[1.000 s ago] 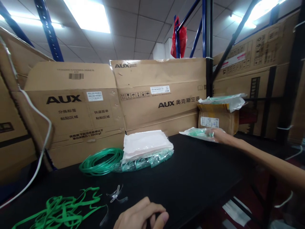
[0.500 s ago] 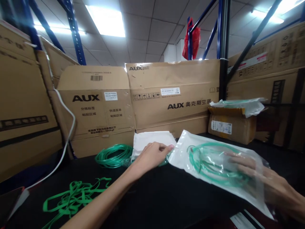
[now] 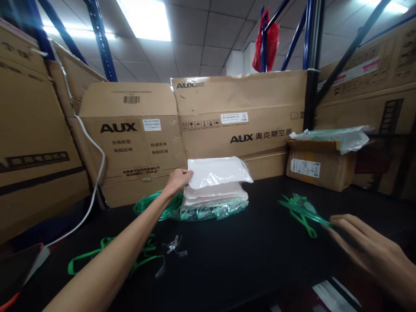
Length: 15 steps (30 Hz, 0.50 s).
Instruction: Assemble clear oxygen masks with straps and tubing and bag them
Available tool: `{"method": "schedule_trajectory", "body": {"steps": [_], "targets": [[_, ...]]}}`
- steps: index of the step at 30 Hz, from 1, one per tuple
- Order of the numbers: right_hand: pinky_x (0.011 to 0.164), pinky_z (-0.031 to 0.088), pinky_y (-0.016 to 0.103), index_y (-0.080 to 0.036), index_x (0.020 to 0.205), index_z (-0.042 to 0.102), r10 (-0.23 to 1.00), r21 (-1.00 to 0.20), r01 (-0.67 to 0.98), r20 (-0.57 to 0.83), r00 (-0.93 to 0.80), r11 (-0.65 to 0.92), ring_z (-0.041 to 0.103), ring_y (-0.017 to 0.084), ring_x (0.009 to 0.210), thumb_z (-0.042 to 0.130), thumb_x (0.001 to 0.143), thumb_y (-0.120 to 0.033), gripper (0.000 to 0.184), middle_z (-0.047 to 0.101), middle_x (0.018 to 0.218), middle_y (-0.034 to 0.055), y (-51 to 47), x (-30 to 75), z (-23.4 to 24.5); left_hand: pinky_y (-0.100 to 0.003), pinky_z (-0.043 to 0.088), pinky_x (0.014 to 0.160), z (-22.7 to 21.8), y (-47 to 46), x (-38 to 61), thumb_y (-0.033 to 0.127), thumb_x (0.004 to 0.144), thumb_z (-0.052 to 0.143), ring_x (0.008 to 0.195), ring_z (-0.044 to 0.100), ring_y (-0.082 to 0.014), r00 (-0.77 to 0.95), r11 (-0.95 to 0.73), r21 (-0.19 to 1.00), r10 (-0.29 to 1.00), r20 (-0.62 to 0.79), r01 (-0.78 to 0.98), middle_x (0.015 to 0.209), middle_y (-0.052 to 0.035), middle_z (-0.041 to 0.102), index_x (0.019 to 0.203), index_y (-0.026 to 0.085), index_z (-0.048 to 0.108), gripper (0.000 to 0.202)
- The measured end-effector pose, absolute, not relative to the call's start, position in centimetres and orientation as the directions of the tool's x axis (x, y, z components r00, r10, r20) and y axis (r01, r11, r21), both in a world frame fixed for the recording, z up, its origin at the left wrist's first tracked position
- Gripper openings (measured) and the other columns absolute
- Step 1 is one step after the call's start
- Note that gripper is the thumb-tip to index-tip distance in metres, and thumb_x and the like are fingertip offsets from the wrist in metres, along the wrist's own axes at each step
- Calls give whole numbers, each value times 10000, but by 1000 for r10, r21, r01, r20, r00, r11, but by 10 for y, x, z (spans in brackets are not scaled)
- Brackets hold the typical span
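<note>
My left hand (image 3: 178, 178) pinches the left edge of a white plastic bag (image 3: 219, 171). That bag is over a stack of similar bags (image 3: 216, 206), where green coils show through the clear sides. Behind my left wrist lies a loose coil of green tubing (image 3: 147, 203). My right hand (image 3: 364, 242), blurred by motion, is closed around the near end of a green tube-like strand (image 3: 320, 220). The strand's far end meets some green straps (image 3: 300, 210) on the black table (image 3: 247, 260); where one stops and the other begins is unclear.
Tangled green straps (image 3: 84, 260) and small clear strips (image 3: 173, 246) lie near my left forearm. Cardboard panels (image 3: 240, 104) stand along the back. At the right, a small carton (image 3: 320, 164) carries another bag (image 3: 331, 135). A white cable (image 3: 97, 173) hangs at the left.
The bag with green tubing has left the right side; a white bag now tops the stack. My left hand moved left to its edge. My right hand now grips a green strand.
</note>
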State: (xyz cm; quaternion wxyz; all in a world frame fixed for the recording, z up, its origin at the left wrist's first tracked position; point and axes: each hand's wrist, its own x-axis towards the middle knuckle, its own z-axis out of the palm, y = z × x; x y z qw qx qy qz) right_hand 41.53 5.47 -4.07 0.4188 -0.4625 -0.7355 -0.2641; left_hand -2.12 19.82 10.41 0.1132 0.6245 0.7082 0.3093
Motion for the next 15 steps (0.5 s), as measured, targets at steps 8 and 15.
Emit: {"method": "schedule_trajectory", "body": {"steps": [8, 15], "targets": [[544, 594, 286, -236, 971, 697, 536, 78, 865, 756, -376, 496, 771, 220, 734, 293, 1121, -445, 479, 741, 943, 81, 48, 354, -36, -445, 594, 904, 90, 203, -33, 346, 997, 682, 1095, 690, -260, -268, 138, 417, 925, 270, 898, 1295, -88, 665, 1277, 194, 647, 321], [439, 559, 310, -182, 926, 688, 604, 76, 856, 676, -422, 512, 748, 235, 691, 196, 1119, -500, 616, 680, 957, 120, 50, 285, -34, -515, 551, 967, 106, 168, -14, 377, 1014, 645, 1141, 662, -278, -168, 36, 239, 813, 557, 970, 1328, -110, 641, 1320, 175, 608, 369]]}}
